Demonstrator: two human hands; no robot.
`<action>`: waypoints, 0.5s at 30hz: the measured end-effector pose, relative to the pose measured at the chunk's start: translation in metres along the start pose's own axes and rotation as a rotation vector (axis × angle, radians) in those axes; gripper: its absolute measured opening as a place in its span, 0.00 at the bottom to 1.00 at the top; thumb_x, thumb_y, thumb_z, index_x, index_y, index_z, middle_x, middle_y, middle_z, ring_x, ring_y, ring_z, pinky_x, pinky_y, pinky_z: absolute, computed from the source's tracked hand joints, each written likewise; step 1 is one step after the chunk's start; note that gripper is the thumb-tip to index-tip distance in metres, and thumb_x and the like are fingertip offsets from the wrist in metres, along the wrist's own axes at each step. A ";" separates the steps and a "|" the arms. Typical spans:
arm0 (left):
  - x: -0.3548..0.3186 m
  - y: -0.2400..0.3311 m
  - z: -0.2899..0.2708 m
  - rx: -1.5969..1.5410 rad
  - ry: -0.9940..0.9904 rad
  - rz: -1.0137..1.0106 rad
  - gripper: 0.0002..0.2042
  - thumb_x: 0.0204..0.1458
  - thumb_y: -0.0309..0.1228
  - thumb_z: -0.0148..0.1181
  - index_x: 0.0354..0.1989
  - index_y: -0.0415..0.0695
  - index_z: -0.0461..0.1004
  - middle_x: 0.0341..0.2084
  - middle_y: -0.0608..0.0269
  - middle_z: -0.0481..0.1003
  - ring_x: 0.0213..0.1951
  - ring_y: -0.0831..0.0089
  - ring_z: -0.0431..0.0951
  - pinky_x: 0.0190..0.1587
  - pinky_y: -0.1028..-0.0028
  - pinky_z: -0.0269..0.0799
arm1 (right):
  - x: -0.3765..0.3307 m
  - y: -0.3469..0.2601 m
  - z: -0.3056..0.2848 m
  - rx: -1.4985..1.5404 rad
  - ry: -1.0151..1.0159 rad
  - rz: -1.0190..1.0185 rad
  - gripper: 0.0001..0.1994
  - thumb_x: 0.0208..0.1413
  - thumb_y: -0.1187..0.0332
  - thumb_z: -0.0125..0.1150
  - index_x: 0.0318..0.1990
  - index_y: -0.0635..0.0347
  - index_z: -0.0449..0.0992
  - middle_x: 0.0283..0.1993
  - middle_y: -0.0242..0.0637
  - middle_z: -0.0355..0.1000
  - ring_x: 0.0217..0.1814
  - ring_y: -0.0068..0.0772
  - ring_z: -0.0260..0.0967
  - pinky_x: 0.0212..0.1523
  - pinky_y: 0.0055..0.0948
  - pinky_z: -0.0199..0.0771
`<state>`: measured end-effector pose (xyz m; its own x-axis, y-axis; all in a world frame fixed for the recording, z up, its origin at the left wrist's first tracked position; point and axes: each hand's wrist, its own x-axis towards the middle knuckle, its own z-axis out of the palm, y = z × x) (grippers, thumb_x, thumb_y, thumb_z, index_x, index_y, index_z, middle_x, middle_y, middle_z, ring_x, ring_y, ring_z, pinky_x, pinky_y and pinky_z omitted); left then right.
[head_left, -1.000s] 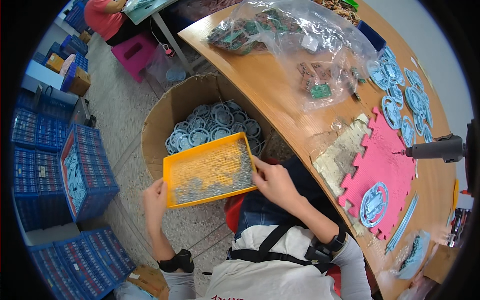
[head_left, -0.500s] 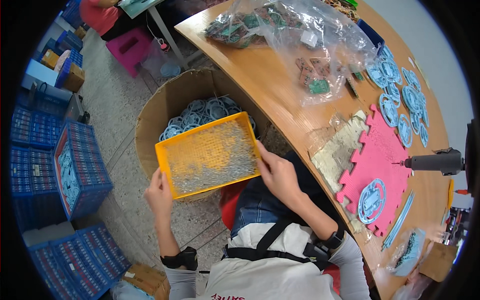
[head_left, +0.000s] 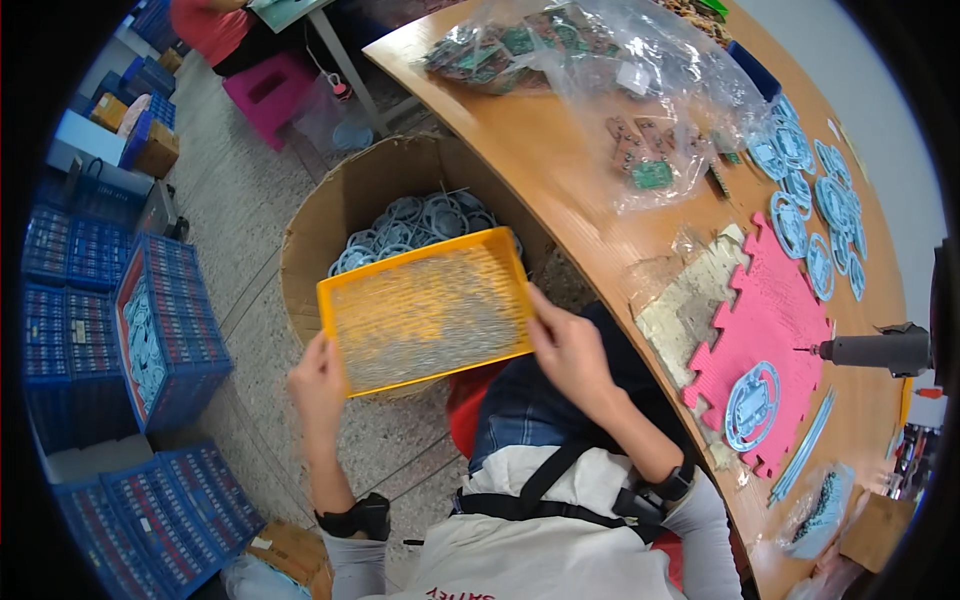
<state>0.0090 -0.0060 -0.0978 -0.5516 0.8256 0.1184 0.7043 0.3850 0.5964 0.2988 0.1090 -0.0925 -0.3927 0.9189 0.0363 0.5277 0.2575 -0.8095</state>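
A shallow yellow tray [head_left: 411, 258] is held in front of me at a slight slant. Many small, thin silvery metal pieces [head_left: 430, 335] lie scattered in it, blurred and too small to name surely; yellow shows between them. My left hand [head_left: 318, 385] is closed on the tray's left side near its lower corner. At the opposite side, my right hand [head_left: 572, 352] grips the edge, thumb toward the inside. Behind and below the tray stands a large round cardboard bin [head_left: 305, 250] holding many light-blue plastic ring-shaped parts [head_left: 410, 222], partly hidden by the tray.
On the wooden table [head_left: 560, 190] are bagged circuit boards [head_left: 650, 165], light-blue parts [head_left: 840, 205], a pink foam mat [head_left: 765, 310] and a dark power screwdriver [head_left: 870, 351]. Blue crates [head_left: 175, 330] stand at left. A person [head_left: 215, 30] sits on a pink stool [head_left: 268, 95].
The tray has moved slightly right with both hands still on it. The metal pieces have shifted and spread further left across its bottom. The whole view has shifted a little.
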 end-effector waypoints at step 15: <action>0.005 0.018 -0.036 0.063 0.076 0.040 0.11 0.56 0.27 0.56 0.45 0.36 0.76 0.12 0.54 0.70 0.13 0.80 0.67 0.18 0.73 0.61 | -0.001 -0.011 0.006 -0.002 -0.101 0.027 0.22 0.56 0.71 0.55 0.59 0.60 0.67 0.33 0.55 0.74 0.35 0.56 0.73 0.35 0.44 0.73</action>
<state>0.0028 -0.0103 -0.0576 -0.5536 0.8078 0.2025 0.7517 0.3800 0.5391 0.2889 0.1033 -0.0868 -0.4521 0.8908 -0.0447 0.5405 0.2338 -0.8082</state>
